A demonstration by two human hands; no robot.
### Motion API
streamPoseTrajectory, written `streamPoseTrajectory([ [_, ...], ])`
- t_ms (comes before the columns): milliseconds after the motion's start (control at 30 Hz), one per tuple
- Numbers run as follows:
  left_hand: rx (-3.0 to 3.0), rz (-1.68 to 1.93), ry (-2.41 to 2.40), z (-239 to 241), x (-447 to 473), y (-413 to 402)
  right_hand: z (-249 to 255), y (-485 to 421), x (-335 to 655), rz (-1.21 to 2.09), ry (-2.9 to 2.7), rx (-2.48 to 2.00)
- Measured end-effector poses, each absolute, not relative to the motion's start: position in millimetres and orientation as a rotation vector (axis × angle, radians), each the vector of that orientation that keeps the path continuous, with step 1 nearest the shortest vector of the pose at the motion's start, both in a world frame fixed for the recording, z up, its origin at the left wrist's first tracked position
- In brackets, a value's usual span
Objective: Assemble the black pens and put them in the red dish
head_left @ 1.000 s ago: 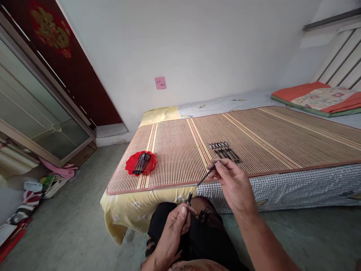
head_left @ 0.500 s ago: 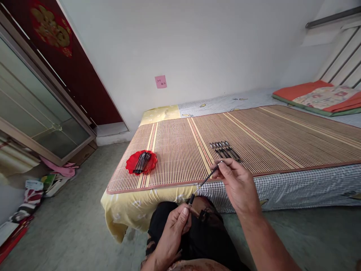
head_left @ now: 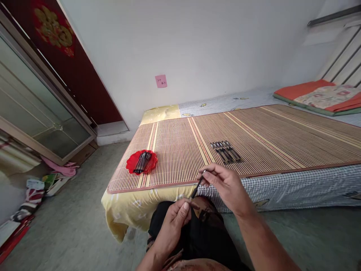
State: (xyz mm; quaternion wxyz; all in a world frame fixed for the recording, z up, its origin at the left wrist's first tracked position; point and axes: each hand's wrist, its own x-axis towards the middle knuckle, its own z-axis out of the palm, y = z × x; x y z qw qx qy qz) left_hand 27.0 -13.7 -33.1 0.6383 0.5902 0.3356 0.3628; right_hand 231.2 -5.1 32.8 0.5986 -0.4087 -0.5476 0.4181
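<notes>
My right hand (head_left: pixel 225 184) pinches the upper end of a thin black pen (head_left: pixel 196 188) just in front of the bed's near edge. My left hand (head_left: pixel 173 222) is closed below it, fingertips at the pen's lower end, over my lap. A red dish (head_left: pixel 141 162) with several dark pens sits on the striped bamboo mat (head_left: pixel 180 150) to the left. A row of several black pens (head_left: pixel 225 151) lies on the mat beyond my right hand.
The bed (head_left: pixel 135 207) has a yellow sheet corner and a checked sheet side. Folded orange blankets (head_left: pixel 321 96) lie at the far right. A glass door (head_left: pixel 34 113) and floor clutter (head_left: pixel 36 188) are on the left. A pink note (head_left: pixel 161 81) is on the wall.
My right hand has moved left and down toward my left hand, so less of the pen shows between the two hands.
</notes>
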Motion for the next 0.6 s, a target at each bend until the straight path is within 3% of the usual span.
streamPoseTrajectory([
  [233, 0.949, 0.858, 0.562, -23, 39, -15, 16, -3, 223, 1.145, -1.275, -0.970],
  [600, 0.816, 0.830, 0.541, -27, 40, -25, 8, 0, 217, 1.257, -1.273, -0.960],
])
